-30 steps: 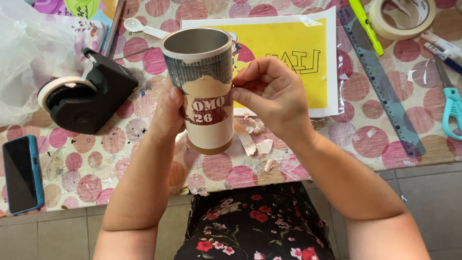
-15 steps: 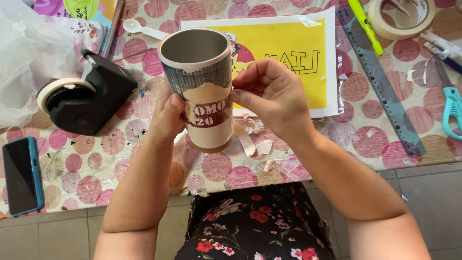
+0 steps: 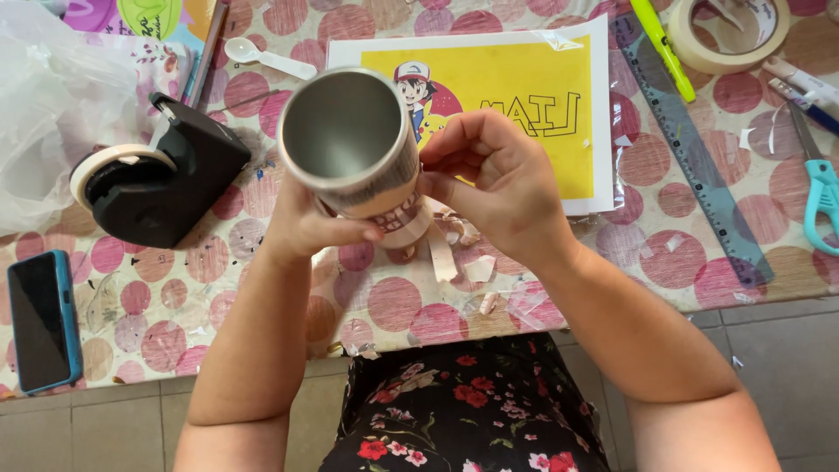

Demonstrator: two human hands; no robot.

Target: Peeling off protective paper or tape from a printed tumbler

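Peeling label off a metal tumbler over the dotted table

Gripping the metal tumbler (image 3: 350, 140) from below and behind with the left hand (image 3: 310, 223), fingers closed round its lower body, thumb across the torn paper label (image 3: 398, 214). Tilted mouth-first toward the camera, held in the air above the table edge, not resting on anything. Right hand (image 3: 494, 179) pressed against the tumbler's right side, fingertips pinched together on the label edge; exact pinch point hidden behind the knuckles.

Directly beneath: paper scraps (image 3: 454, 253) scattered on the dotted tablecloth (image 3: 175, 336). Behind the hands, a yellow printed sheet (image 3: 559, 83) in a clear sleeve. Further left, a black tape dispenser (image 3: 162, 188), a clear plastic bag (image 3: 52, 105), and a phone in a blue case (image 3: 42, 319) near the table edge. Further right, a grey ruler (image 3: 699, 175), a roll of masking tape (image 3: 730, 31), turquoise scissors (image 3: 820, 201), a yellow-green marker (image 3: 660, 35). White plastic spoon (image 3: 262, 57) at the back.

Risks, judged: label likely to tear into slivers if pulled at a steep angle, leaving residue; smooth steel could slip in a one-handed hold and drop onto the tiled floor (image 3: 786, 367); scraps drifting off the edge
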